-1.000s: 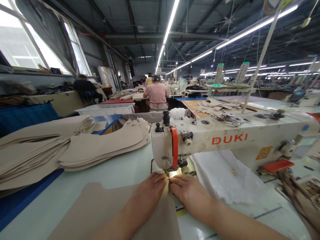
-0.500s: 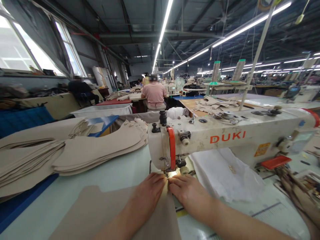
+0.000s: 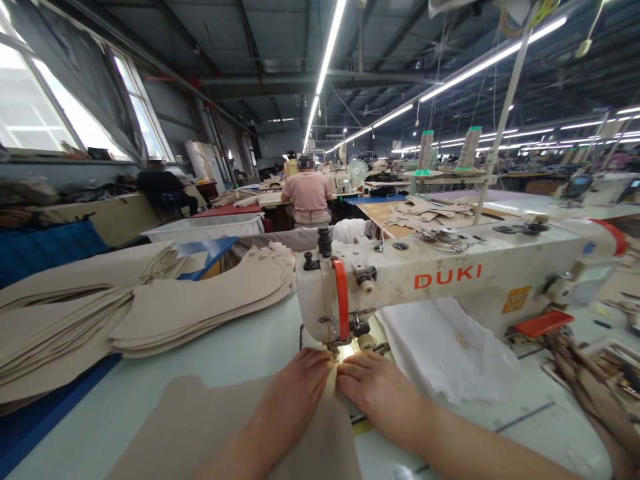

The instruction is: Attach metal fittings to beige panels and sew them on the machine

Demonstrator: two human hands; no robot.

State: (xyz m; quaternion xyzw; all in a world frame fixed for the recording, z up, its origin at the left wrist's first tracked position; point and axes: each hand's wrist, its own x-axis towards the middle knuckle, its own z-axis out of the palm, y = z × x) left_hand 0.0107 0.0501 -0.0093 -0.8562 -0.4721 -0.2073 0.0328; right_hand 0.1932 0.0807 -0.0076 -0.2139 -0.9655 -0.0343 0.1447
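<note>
A white sewing machine (image 3: 480, 303) marked DUKI stands in front of me, its small lamp lighting the needle area. A flat beige fabric panel (image 3: 200, 417) lies on the table with its right edge running up to the presser foot. My left hand (image 3: 295, 393) rests on the panel, its fingers closed together on the fabric just left of the foot. On the other side, my right hand (image 3: 377, 387) has its fingers bunched at the fabric edge, thumb hidden. The fingertips of both hands nearly meet below the needle, which is hard to make out.
Stacks of cut beige panels (image 3: 200, 303) lie to the left. White cloth (image 3: 445, 347) sits under the machine arm. Thread cones (image 3: 425, 152) stand behind. A person in a pink shirt (image 3: 307, 193) sits further ahead; another person (image 3: 163, 187) sits at left.
The camera view has shifted slightly, with the machine appearing a little further left at its far end. Both hands keep nearly the same place at the presser foot.
</note>
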